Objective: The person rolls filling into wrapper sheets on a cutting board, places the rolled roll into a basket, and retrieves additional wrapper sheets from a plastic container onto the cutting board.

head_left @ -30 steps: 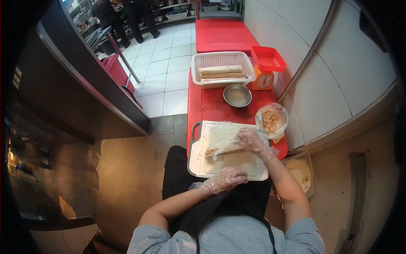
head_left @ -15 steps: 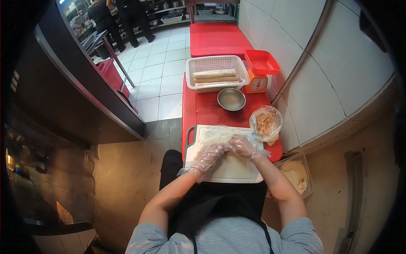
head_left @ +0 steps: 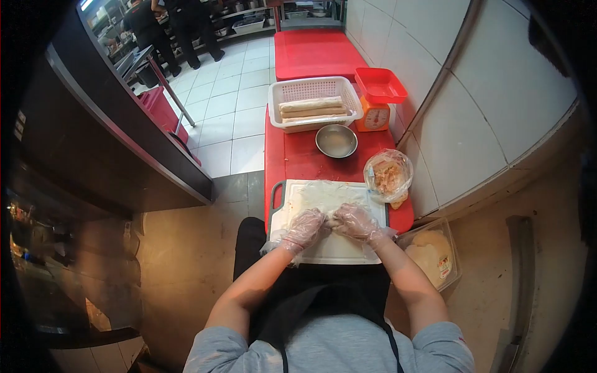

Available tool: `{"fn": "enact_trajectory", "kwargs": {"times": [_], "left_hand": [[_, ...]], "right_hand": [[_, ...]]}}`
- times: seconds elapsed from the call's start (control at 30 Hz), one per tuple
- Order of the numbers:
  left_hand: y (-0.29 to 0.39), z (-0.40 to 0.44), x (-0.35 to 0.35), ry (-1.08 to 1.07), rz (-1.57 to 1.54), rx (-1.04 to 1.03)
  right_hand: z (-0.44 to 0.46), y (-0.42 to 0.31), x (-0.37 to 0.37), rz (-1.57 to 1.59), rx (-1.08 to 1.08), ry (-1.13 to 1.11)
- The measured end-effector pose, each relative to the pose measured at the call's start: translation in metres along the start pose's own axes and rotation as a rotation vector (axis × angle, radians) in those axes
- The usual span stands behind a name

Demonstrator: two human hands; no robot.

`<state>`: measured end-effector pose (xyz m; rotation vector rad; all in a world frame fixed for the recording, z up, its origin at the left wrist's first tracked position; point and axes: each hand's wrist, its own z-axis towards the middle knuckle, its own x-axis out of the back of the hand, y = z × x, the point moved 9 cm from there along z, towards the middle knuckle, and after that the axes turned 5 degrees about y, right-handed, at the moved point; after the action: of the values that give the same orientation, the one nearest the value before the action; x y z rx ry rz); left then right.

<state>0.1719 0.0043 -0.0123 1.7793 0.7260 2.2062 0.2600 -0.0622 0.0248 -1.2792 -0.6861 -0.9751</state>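
Left hand [head_left: 306,227] and right hand [head_left: 354,222] curl over an unfinished sheet [head_left: 324,191] on the board [head_left: 336,252], grip unclear; rolls [head_left: 313,113] beyond it look finished.

A kitchen, shown by the cutting board [head_left: 339,252], dial scale [head_left: 375,117] and metal bowl [head_left: 336,155].

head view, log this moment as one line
left hand: gloved, at pale sheet; right hand: gloved, close to left; both over white cutting board; metal bowl: beyond board; white basket: holds rolls
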Motion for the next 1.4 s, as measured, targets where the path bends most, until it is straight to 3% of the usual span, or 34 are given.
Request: {"fn": "enact_trajectory", "kwargs": {"times": [0.07, 0.17, 0.33, 0.47, 0.6, 0.7, 0.77, 0.9, 1.0, 1.13, 1.27, 1.4], "left_hand": [[0.002, 0.003, -0.004, -0.105, 0.064, 0.011], [0.014, 0.001, -0.026, 0.083, 0.278, 0.082], [0.022, -0.025, -0.007, 0.202, 0.249, 0.155], [-0.005, -0.053, 0.036, 0.397, 0.061, 0.064], [-0.006, -0.056, 0.049, 0.435, -0.007, 0.057], [-0.011, -0.058, 0.042, 0.292, -0.048, 0.095], [-0.018, -0.056, 0.037, 0.253, -0.037, 0.122], [0.011, -0.057, 0.078, 0.409, 0.116, 0.131], [0.012, -0.051, 0.063, 0.495, 0.128, 0.050], [0.028, -0.014, 0.021, 0.076, 0.069, 0.173], [0.024, 0.012, -0.022, 0.153, 0.058, 0.126], [0.025, 0.007, -0.001, 0.102, -0.073, 0.110]], "right_hand": [[-0.001, 0.002, -0.001, 0.002, 0.040, 0.034], [-0.002, 0.007, -0.002, 0.054, 0.063, 0.049], [-0.005, 0.014, -0.001, 0.025, 0.069, 0.042], [-0.001, 0.009, -0.006, -0.122, -0.011, -0.046], [0.015, -0.034, -0.024, -0.076, 0.036, -0.044], [0.019, -0.034, -0.039, -0.048, 0.035, 0.073], [0.021, -0.027, -0.041, 0.027, 0.074, 0.033], [0.008, -0.014, -0.009, -0.021, 0.034, 0.016], [-0.013, 0.006, 0.023, -0.020, -0.019, 0.090], [-0.014, 0.014, 0.019, -0.056, -0.066, 0.028], [-0.010, 0.021, -0.002, -0.090, -0.047, 0.036], [-0.010, 0.021, 0.001, -0.045, -0.087, -0.044]]}}
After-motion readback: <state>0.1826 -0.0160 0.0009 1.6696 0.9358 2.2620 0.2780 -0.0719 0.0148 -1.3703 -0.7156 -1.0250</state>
